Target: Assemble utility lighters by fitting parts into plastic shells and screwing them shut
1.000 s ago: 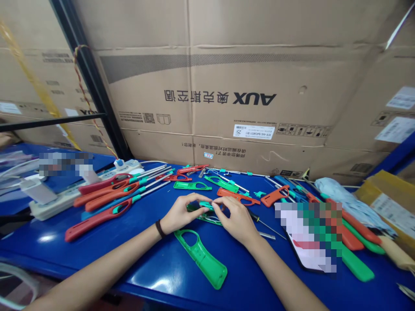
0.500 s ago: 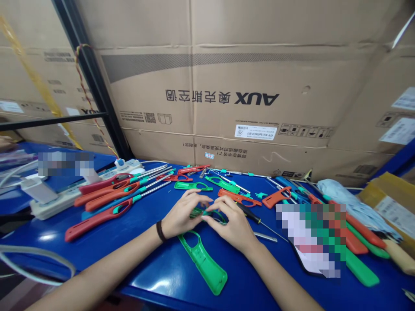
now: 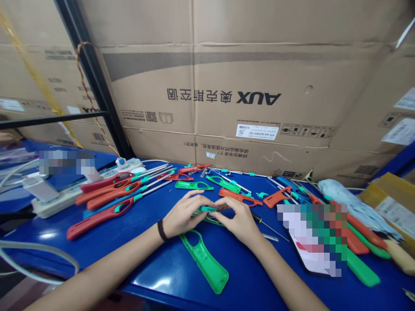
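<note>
Over the middle of the blue table, my left hand (image 3: 185, 215) is closed round a green lighter casing (image 3: 216, 222) with thin pale wire in it, largely hidden by the fingers. My right hand (image 3: 239, 219) meets it from the other side, thumb and forefinger pinched at a small teal plastic piece (image 3: 206, 209) on the casing. Just below the hands lies a loose green lighter casing half (image 3: 207, 265), hollow side up. Behind my right hand a screwdriver (image 3: 257, 217) and a flat metal strip (image 3: 270, 237) rest on the table.
Long-nosed lighters (image 3: 100, 220) lean on a white power strip (image 3: 48, 207) at left. Red and green casing halves (image 3: 223, 183) lie behind the hands. At right are a phone (image 3: 304, 250), more lighters (image 3: 363, 265) and a blue plastic bag (image 3: 350, 201). A large carton (image 3: 220, 65) stands behind.
The fingertips have shifted slightly on the held casing, and the teal piece shows more plainly between them. The view has moved a little; the loose casing half lies as before.
</note>
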Demonstrator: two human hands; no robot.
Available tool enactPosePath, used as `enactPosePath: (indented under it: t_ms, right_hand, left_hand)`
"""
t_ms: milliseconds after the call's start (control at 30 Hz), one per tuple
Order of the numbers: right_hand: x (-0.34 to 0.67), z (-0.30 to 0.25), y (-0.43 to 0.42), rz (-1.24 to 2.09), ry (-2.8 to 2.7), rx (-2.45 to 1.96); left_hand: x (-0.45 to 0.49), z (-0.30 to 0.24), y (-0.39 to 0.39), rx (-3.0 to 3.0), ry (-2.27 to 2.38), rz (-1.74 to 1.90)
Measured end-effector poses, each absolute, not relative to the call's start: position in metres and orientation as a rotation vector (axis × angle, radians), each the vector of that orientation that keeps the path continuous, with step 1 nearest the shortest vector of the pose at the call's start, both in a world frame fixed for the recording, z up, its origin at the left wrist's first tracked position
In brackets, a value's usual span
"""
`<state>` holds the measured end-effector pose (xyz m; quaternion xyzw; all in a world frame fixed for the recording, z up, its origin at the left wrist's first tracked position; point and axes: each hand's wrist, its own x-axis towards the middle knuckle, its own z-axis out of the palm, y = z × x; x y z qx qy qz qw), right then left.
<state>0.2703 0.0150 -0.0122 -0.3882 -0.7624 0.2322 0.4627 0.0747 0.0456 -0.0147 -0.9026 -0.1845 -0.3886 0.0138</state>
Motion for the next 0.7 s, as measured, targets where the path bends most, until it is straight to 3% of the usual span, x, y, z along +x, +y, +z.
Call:
enactPosePath:
  t_ms: [700]
  right_hand:
    - [0.2747, -0.0103, 0.0186, 0.437, -1.786, -0.979]
  left_hand:
    - [0.0748, -0.0207, 0.0473, -2.870, -0.991, -1.385]
